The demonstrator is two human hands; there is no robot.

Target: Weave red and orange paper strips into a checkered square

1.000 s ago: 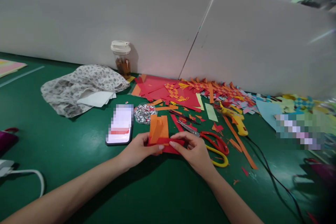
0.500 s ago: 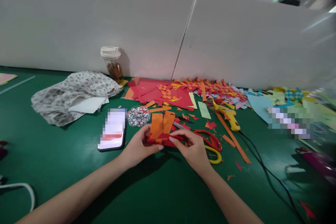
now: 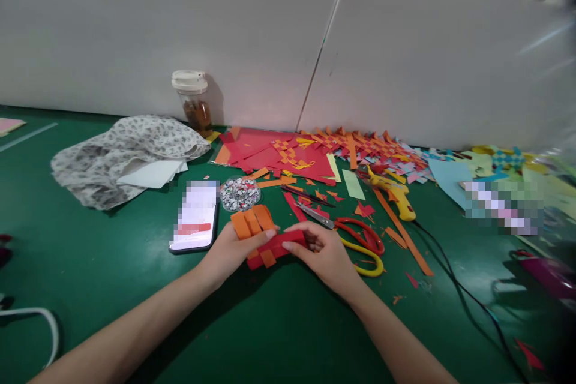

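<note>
Both hands hold a paper piece over the green table, made of red strips [image 3: 293, 242] and orange strips [image 3: 252, 221]. My left hand [image 3: 230, 252] grips its left part, the thumb pressing near where orange meets red. The orange strips curve over behind that thumb. My right hand [image 3: 324, 252] pinches the right end of the red strips between thumb and fingers. A small orange strip [image 3: 268, 258] crosses the red near its lower edge. Red-and-yellow-handled scissors [image 3: 360, 234] lie just right of my right hand.
A phone [image 3: 196, 216] and a dish of googly eyes [image 3: 240, 194] lie left of centre. Behind stand a lidded cup [image 3: 194, 102] and patterned cloth [image 3: 130, 153]. Red sheets [image 3: 252, 147] and woven paper pieces [image 3: 355, 143] line the divider. A yellow glue gun [image 3: 393, 192] trails a black cable.
The paper piece has tilted, and its orange strips, upright before, now bend over to the left. My left thumb has moved onto the strips. The view has shifted slightly.
</note>
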